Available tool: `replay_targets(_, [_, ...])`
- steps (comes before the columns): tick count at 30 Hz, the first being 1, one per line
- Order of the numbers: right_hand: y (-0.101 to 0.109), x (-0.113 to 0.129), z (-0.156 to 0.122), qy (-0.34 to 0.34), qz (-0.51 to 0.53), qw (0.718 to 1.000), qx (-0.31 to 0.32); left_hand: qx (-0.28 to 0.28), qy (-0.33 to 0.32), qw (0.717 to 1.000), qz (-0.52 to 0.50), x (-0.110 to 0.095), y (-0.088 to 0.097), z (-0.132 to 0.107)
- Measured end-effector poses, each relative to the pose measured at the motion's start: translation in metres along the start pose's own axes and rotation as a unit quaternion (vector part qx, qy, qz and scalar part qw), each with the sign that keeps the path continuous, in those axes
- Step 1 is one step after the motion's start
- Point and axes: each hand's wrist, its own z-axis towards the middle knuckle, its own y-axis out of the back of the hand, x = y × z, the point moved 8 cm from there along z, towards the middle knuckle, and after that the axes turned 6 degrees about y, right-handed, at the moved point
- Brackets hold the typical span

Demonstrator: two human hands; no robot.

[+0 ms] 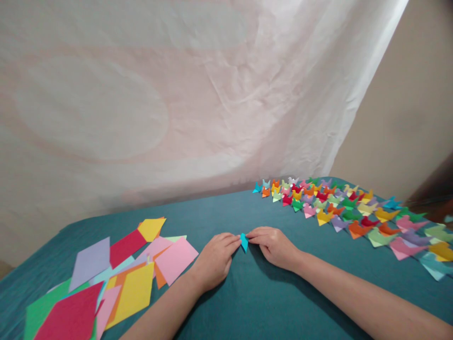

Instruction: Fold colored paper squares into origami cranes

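Observation:
A small piece of bright blue folded paper [244, 242] lies between my hands at the middle of the table, its pointed end toward me. On its left side, my left hand [217, 257] has its fingertips pressed together against the paper. From the right, my right hand [272, 245] pinches the paper's upper edge, fingers drawn together. My fingers cover both side edges of the fold. Sheets of coloured paper [136, 295] are spread loosely to the left of my left hand.
Rows of folded paper birds [323, 217] in many colours stand along the right side of the blue-green tablecloth [226, 302]. A pale cloth sheet [198, 104] hangs behind the table. A beige wall [396, 127] is at the right.

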Motion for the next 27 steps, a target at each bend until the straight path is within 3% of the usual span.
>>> replay_targets(17, [-0.0001,-0.0060,-0.0005,-0.024,0.026,0.999,0.002,-0.024,0.029,0.994,-0.100,0.0028,0.0084,0.0002])
replay_targets(27, [-0.0004,-0.0082,-0.0009,-0.039,0.045,0.998,-0.008,-0.010,0.019,0.998,-0.065,0.0025,0.0041,0.0005])
